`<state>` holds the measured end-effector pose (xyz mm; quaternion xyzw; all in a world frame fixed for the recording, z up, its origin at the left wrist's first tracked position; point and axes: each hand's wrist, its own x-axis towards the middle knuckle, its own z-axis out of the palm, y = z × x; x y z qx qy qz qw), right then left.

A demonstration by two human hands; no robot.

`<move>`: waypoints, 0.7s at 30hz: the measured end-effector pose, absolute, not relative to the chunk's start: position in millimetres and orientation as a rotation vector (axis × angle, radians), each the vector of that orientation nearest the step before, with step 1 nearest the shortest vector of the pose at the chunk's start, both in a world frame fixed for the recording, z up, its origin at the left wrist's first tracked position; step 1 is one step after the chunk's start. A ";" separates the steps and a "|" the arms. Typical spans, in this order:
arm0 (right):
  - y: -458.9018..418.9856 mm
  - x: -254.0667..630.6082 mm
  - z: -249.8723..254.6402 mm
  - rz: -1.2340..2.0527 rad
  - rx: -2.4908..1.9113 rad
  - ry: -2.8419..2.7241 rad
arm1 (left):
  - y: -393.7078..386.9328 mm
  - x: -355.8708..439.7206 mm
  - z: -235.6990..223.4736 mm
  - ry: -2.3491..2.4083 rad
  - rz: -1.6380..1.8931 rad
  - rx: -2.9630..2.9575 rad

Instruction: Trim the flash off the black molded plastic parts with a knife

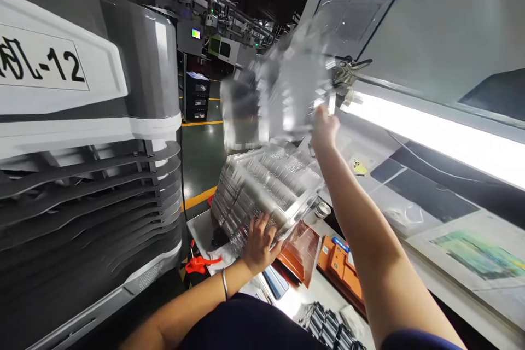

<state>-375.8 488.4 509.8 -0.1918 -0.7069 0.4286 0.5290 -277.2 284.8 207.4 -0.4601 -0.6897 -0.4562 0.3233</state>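
My left hand (260,243) lies with spread fingers against the near side of a tall stack of clear plastic trays (264,188), which rests tilted on a white sheet (200,229). My right hand (326,128) is raised and holds the lower edge of a clear plastic tray bundle (283,90), blurred by motion, above the stack. A metal clip (346,70) sits just beyond my right hand, at the edge of a white machine panel (426,27).
A grey-white machine housing labelled "-12" (53,60) stands close on the left. A bright lamp strip (435,126) runs along the right. An orange case (340,268), a red strap (200,265) and black metal parts (328,325) lie low down. A green-floored aisle (200,147) extends ahead.
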 end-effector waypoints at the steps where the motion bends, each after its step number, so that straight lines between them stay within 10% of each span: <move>1: 480.8 -376.2 503.4 1.055 -0.533 -1.685 | 284.6 -277.1 206.7 -1.813 -1.201 -1.202; 10: 412.1 -294.8 533.5 0.391 -0.045 -1.865 | 275.2 -280.0 203.5 -1.857 -1.345 -1.339; 21: 393.3 -230.5 358.0 0.138 -0.003 -2.581 | 267.9 -342.3 306.9 -1.496 -1.424 -1.469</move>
